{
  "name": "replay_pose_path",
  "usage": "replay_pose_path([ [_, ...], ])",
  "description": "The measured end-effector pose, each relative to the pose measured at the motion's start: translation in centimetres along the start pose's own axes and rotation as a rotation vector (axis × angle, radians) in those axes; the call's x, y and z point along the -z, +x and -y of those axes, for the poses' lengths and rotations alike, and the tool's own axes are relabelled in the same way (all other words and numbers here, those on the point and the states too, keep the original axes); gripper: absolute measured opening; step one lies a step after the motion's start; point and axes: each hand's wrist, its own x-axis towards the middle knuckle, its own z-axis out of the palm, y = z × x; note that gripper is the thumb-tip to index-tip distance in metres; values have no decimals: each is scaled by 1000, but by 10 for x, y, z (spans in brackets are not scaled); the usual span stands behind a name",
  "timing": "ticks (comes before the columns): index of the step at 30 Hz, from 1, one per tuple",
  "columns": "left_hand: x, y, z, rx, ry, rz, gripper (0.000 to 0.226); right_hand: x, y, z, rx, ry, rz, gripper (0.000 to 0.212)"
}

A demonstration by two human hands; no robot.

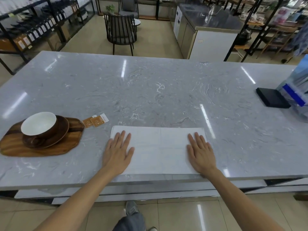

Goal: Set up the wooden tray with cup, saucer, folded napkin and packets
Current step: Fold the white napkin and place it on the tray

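Evidently soft and light, the napkin (pixel 159 149) lies under the flat, open left hand (pixel 118 152) and right hand (pixel 200 153); pinching its corners beyond the fingertips looks best.

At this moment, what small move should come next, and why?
Probably fold the napkin in half again: it lies wide and flat under both open hands, left and right, too broad for the tray, where cup and saucer already sit.

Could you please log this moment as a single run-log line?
left hand: flat on napkin | right hand: flat on napkin | cup, saucer: on tray | packets: beside tray
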Motion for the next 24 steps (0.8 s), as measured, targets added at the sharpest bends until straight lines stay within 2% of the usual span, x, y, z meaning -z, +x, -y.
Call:
replay_pose_path([
  [3,1,-13,14,-2,-7,-16,73,5,-5,-6,-76,-17,-4,64],
  [5,8,-17,10,-33,-30,-49,72,14,-12,1,-131,-59,-113,61],
  [8,17,-15,2,-195,-61,-93,57,26,-37,18,-151,-15,-255,45],
  [11,24,5,-11,-315,-171,-60,38,27,-76,28,-292,158,-212,32],
  [14,34,36,-42,-388,-195,24,38,24,-106,23,-445,290,-198,33],
  [18,46,78,-94,-496,-183,168,41,26,-117,14,-565,431,-222,45],
  [21,48,100,-139,-594,-109,200,45,26,-112,12,-665,544,-247,50],
  [24,47,108,-191,-776,11,223,48,25,-105,9,-768,615,-205,45],
])
